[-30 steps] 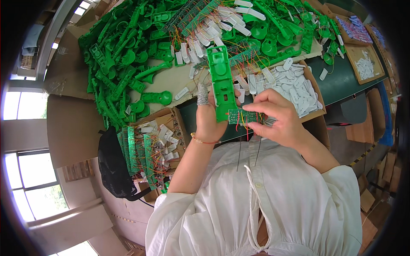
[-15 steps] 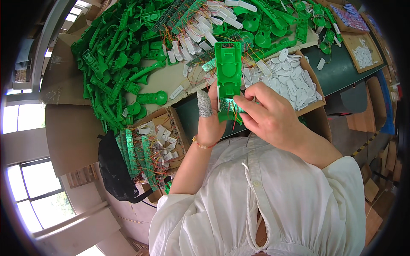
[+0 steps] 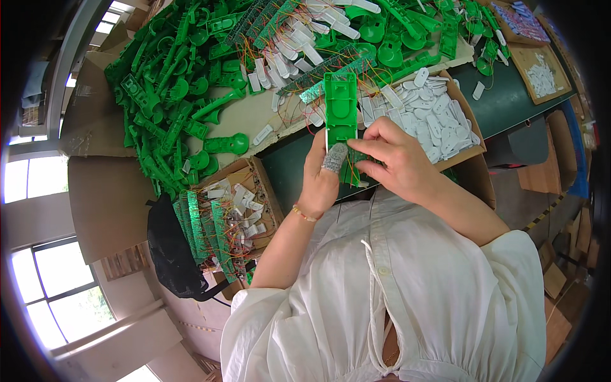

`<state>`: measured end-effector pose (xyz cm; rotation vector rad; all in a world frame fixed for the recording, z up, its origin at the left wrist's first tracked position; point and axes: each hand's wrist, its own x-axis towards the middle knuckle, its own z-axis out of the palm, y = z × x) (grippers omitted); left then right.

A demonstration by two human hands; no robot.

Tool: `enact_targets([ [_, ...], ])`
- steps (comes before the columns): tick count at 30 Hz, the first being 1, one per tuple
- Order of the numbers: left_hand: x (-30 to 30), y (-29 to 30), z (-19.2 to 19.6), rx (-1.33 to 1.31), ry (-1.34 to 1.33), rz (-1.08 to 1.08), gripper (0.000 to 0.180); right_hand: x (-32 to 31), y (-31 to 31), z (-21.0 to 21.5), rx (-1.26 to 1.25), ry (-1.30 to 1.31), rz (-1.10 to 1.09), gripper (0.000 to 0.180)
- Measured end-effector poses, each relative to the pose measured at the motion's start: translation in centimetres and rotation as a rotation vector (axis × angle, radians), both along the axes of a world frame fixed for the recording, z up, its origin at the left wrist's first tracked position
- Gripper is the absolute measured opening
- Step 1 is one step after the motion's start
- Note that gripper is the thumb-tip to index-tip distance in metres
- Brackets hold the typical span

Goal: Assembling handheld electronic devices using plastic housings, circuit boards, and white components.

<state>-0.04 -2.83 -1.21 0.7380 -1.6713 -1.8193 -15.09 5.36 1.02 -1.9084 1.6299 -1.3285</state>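
One green housing held at the desk's near edge, two hands on it

Nearest is the person's white shirt (image 3: 382, 280). Just beyond it, in front of the near edge of the desk (image 3: 509, 121), the left hand (image 3: 321, 175) grasps one green housing (image 3: 341, 105), which points away from the body. Its thumb, in one grey wrap (image 3: 334, 158), presses on the housing's lower part; one bracelet (image 3: 305, 214) circles that wrist. The right hand (image 3: 401, 159) has bent fingers at the same lower part, next to one small circuit board (image 3: 358, 156) with wires; fingers hide much of the board, so I cannot tell whether this hand pinches it.

Toward the left end of the near edge are one black mesh bag (image 3: 172, 248) and one carton (image 3: 268, 194) with at least three board strips (image 3: 196, 223) and many white pieces (image 3: 244, 198). Right of the hands, one carton full of white covers (image 3: 439, 121) stands at the near edge.

Farther off, one cardboard sheet (image 3: 258, 114) carries a heap of green housings (image 3: 172, 83), too many to count. Near the desk's far right corner lie one loose white piece (image 3: 478, 90) and one tray (image 3: 557, 89) of small white parts (image 3: 541, 71).
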Motion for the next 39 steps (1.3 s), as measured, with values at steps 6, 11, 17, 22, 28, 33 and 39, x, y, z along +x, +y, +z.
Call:
enact_targets([
  [6,-0.8,-0.4,-1.5,0.086,0.001,0.191,0.027,0.3,-0.6,-1.3,0.118,-0.142,-0.068,0.025],
  [11,-0.6,-2.5,-2.5,0.103,-0.008,0.338,0.018,0.8,0.0,-0.4,0.060,-0.033,-0.124,0.015],
  [17,-0.2,-1.2,1.1,0.263,0.137,0.042,0.032,-3.4,-1.1,0.7,0.023,0.341,-0.274,0.022],
  [22,-0.8,0.0,2.1,0.135,0.238,-0.087,0.035,-1.6,-1.4,0.2,0.404,-0.766,0.267,0.038],
  [28,-0.4,0.5,1.9,0.058,0.147,-0.125,0.043,-0.7,-0.6,0.2,0.275,-0.710,0.203,0.034],
  [33,-0.8,0.9,0.3,-0.121,0.062,-0.047,0.038,0.4,0.0,-0.7,0.344,-0.806,0.124,0.030],
  [39,-0.7,0.5,2.3,0.513,0.354,-0.170,0.044,-0.6,-0.2,-0.2,0.306,-1.113,0.220,0.029],
])
